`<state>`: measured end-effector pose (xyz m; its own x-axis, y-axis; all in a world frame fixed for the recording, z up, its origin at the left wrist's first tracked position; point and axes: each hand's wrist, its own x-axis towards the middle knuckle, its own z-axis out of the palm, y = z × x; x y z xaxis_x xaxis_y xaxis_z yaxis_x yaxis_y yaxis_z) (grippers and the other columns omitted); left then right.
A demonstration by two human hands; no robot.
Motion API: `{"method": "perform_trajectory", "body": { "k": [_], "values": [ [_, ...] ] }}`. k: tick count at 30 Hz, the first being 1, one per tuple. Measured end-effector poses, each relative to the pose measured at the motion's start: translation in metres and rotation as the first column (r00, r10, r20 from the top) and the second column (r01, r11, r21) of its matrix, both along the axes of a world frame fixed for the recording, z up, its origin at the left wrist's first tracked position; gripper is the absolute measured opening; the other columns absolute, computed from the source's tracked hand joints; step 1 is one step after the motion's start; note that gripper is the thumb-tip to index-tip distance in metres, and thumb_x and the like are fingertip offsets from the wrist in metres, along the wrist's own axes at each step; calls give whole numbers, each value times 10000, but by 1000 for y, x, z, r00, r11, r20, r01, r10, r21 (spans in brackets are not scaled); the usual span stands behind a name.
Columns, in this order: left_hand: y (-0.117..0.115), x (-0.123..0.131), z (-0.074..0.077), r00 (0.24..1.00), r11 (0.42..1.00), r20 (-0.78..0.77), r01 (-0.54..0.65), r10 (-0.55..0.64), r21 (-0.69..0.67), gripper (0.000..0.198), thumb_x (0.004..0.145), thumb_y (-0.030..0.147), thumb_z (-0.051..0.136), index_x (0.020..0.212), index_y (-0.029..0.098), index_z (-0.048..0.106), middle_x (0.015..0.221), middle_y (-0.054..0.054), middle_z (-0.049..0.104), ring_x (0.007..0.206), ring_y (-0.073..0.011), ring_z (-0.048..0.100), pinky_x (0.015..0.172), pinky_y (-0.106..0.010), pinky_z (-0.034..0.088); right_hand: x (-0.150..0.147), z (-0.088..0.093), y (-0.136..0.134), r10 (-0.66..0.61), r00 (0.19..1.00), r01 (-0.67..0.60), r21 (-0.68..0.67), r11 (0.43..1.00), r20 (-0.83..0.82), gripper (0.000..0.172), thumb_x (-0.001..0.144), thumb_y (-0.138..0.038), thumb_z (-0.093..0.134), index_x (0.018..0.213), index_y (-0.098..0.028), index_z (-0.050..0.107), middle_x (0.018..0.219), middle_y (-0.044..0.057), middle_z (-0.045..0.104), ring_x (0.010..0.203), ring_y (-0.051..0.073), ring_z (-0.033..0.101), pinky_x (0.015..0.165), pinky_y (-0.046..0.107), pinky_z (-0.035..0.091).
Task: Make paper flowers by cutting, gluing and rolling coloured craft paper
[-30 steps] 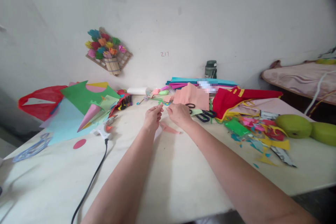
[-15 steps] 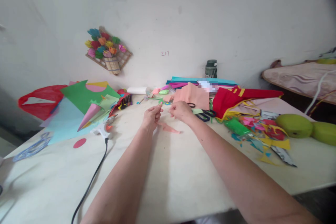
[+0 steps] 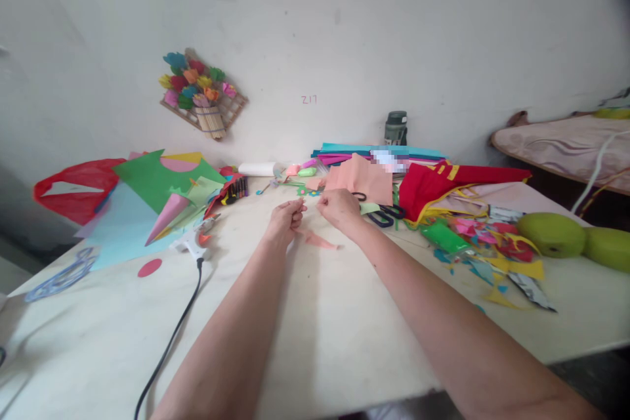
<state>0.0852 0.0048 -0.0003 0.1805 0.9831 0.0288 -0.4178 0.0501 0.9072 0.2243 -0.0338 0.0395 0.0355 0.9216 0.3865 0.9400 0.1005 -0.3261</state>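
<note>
My left hand (image 3: 287, 218) is closed in a pinch over the middle of the white table (image 3: 344, 328); what its fingertips hold is too small to name. Just to its right, my right hand (image 3: 339, 209) is also closed, its fingers curled, with their tips largely hidden. A small gap separates the two hands. A torn peach paper scrap (image 3: 321, 241) lies on the table below and between them. Small blue and green paper pieces (image 3: 309, 192) sit behind the hands. Dark-handled scissors (image 3: 381, 216) rest right of my right hand, beside a peach sheet (image 3: 367, 178).
A white glue gun (image 3: 194, 246) with a black cord lies to the left, near a pink paper cone (image 3: 167, 215) and coloured sheets. Rightward are a red cloth (image 3: 428, 187), paper scraps and a green pillow-like object (image 3: 551, 235). A bottle (image 3: 396, 129) stands behind.
My right hand has shifted slightly, its fingers now more tucked in. My left hand stays nearly in place, still pinched.
</note>
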Motion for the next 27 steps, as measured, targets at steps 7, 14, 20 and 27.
{"method": "perform_trajectory", "body": {
  "k": [7,14,20,27],
  "values": [
    [-2,5,4,999,1000,36,-12,11,22,246,553,257,686,642,108,512,558,9,501,358,8,250,336,-156,72,0,-3,0,13,999,-14,30,999,33,253,759,-239,445,831,-222,687,804,63,675,772,176,598,636,241,388],
    [-6,12,10,988,987,6,-158,157,43,310,540,325,707,569,120,477,491,46,433,340,12,204,340,-173,64,-6,-3,-5,18,999,-21,59,998,49,248,788,-245,433,825,-197,673,807,76,667,784,175,595,649,241,380],
    [-3,6,6,987,985,-2,-162,162,55,283,533,299,708,619,109,516,557,24,499,347,13,225,339,-176,66,-1,-1,-2,84,994,-84,3,996,-74,216,771,-293,480,753,-184,666,759,60,670,733,158,598,607,224,390],
    [-3,3,7,991,993,123,-65,52,100,261,555,245,707,705,113,539,598,33,492,369,15,249,338,-151,105,12,-6,9,231,823,-395,-231,889,-519,209,763,-246,497,649,-115,612,604,40,646,393,56,509,388,151,358]
  ]
}}
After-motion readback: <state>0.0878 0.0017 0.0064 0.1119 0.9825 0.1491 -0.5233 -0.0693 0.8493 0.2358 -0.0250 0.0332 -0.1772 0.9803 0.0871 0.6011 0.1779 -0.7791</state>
